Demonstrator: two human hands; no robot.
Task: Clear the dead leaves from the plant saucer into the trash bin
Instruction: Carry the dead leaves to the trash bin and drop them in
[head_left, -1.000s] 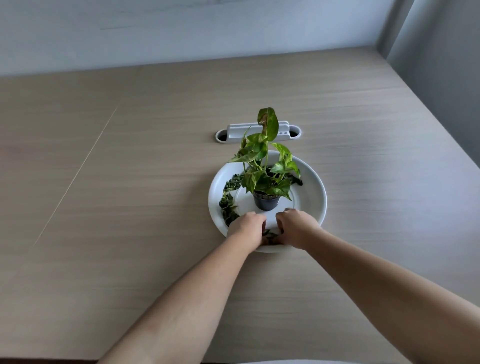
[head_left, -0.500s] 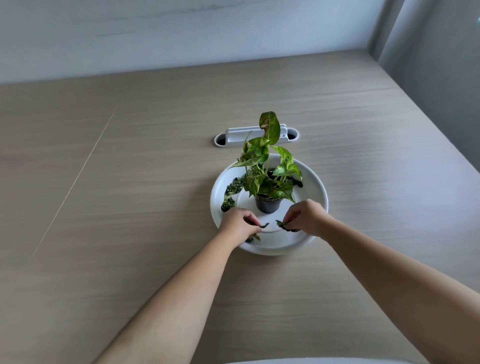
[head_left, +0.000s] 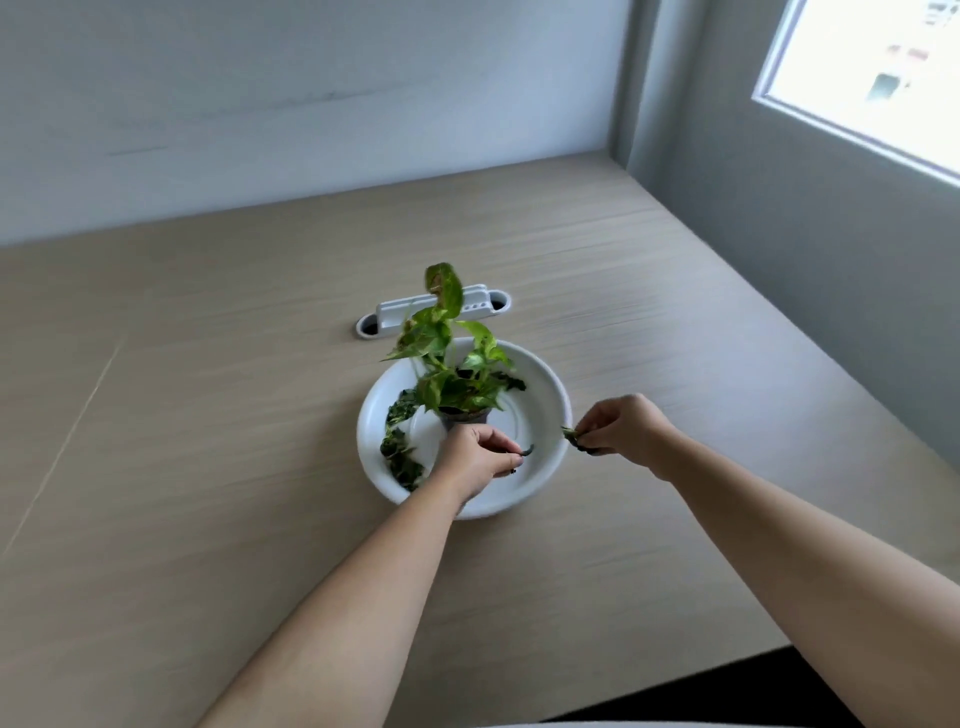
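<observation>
At saucer (head_left: 545, 379) rim, both hands (head_left: 621, 428) pinch leaves (head_left: 571, 435), prob. dead.

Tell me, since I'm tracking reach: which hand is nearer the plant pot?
Left. The left hand sits just in front of the pot; the right hand is past the saucer rim.

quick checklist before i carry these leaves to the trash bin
1. Right hand grips a dead leaf: ok.
2. Left hand grips a leaf piece: ok, though only by its end.
3. Right hand's leaf clear of the saucer rim: ok.
4. Saucer emptied: not ok, a pile of dead leaves lies on its left side.
5. Potted plant upright: ok.
6. Trash bin located: cannot tell, not in view.
</observation>
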